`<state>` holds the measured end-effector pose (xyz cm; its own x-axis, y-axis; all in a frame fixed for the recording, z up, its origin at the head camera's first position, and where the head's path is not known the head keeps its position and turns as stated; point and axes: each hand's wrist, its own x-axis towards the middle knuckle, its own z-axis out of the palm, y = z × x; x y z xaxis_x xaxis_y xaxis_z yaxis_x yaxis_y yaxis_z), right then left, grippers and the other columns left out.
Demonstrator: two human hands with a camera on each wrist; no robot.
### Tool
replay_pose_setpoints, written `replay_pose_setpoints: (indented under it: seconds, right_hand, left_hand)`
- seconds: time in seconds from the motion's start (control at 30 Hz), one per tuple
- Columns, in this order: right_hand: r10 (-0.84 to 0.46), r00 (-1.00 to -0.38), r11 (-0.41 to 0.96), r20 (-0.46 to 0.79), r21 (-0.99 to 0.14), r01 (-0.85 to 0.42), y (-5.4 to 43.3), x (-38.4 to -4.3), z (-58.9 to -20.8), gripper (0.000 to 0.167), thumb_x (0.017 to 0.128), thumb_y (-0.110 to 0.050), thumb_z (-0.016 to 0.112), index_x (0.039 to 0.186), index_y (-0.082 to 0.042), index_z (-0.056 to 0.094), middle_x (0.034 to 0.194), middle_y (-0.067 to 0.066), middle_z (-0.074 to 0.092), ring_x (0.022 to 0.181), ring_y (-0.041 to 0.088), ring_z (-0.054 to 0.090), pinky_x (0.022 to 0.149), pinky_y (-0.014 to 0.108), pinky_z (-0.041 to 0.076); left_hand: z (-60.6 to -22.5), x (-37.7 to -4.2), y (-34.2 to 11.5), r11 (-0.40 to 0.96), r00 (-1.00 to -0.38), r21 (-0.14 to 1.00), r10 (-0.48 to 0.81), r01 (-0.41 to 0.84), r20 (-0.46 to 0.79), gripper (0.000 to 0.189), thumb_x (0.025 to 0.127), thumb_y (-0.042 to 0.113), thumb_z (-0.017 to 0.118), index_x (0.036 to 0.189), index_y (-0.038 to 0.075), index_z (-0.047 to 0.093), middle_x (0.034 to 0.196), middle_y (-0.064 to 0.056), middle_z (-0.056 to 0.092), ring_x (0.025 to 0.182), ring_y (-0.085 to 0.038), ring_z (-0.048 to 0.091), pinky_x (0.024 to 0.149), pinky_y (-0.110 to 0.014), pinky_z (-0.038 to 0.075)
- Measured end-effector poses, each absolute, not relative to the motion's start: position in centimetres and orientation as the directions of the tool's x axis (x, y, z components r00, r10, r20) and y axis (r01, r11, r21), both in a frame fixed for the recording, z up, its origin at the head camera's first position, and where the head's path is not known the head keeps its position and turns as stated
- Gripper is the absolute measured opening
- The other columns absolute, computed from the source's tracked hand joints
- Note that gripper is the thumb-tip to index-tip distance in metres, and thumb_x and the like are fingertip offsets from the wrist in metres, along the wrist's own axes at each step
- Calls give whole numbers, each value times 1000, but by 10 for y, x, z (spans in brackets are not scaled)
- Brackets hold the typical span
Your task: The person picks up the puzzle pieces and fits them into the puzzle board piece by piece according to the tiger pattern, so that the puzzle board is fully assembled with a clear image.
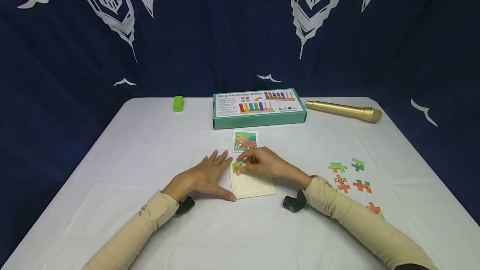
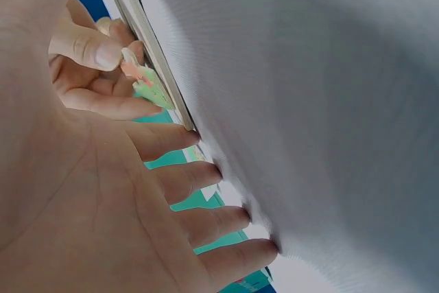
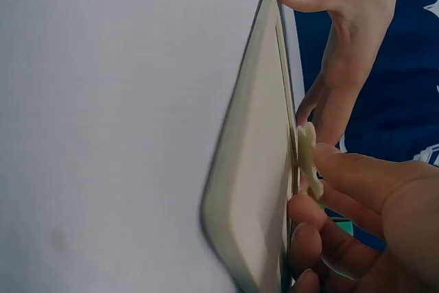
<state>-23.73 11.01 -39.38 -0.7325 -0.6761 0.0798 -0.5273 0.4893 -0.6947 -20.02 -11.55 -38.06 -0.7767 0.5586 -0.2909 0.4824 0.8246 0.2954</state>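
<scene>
Green-and-orange jigsaw piece (image 1: 237, 166) pinched, tilted, in your right hand (image 1: 262, 162); at far-left corner of pale square wooden tray (image 1: 255, 185), lying flat.

Six puzzle pieces (image 1: 362, 186) (one board (image 1: 256, 185))

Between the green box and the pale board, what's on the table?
In the head view, a small picture card lies between the box and the board.
</scene>
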Motion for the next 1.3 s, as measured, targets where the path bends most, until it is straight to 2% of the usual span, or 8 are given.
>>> replay_pose_setpoints:
  seconds: [0.2,0.4,0.63,0.9,1.3]
  right_hand:
    - [-694,-715,523,87,-621,-584,108,-234,-391,27,87,-18,71,111,-7,72,74,-6,58,67,6,47,61,19,39]
    - [-691,-717,561,90,-560,-610,108,-233,-391,24,86,-16,73,108,-6,73,70,-7,56,64,5,47,59,20,39]
    - [-705,-697,565,133,-488,-665,107,-234,-394,25,85,-16,73,108,-7,74,73,-8,59,65,5,47,59,20,41]
    - [-702,-688,537,185,-497,-681,109,-234,-396,16,84,-16,74,99,-10,77,76,-8,65,65,3,47,60,20,41]
    - [-734,-657,569,173,-373,-733,104,-230,-391,19,87,-18,71,104,-9,76,79,-5,62,61,3,44,54,19,37]
  left_hand:
    - [-379,-200,-116,823,-774,299,561,483,-293,115,69,72,68,153,8,21,161,-13,6,146,-38,-2,116,-55,8]
    - [-378,-199,-115,819,-771,301,566,488,-290,115,70,72,68,153,8,21,161,-13,7,146,-38,-1,116,-55,9]
    - [-378,-200,-115,821,-771,298,564,487,-296,115,70,72,68,153,8,20,161,-13,6,146,-38,-2,116,-55,9]
    - [-377,-200,-115,822,-770,296,564,487,-299,115,70,72,68,153,8,21,161,-13,5,146,-37,-2,116,-55,9]
    - [-377,-201,-115,823,-769,304,562,480,-306,115,70,72,67,153,8,20,161,-12,5,146,-37,-3,116,-54,8]
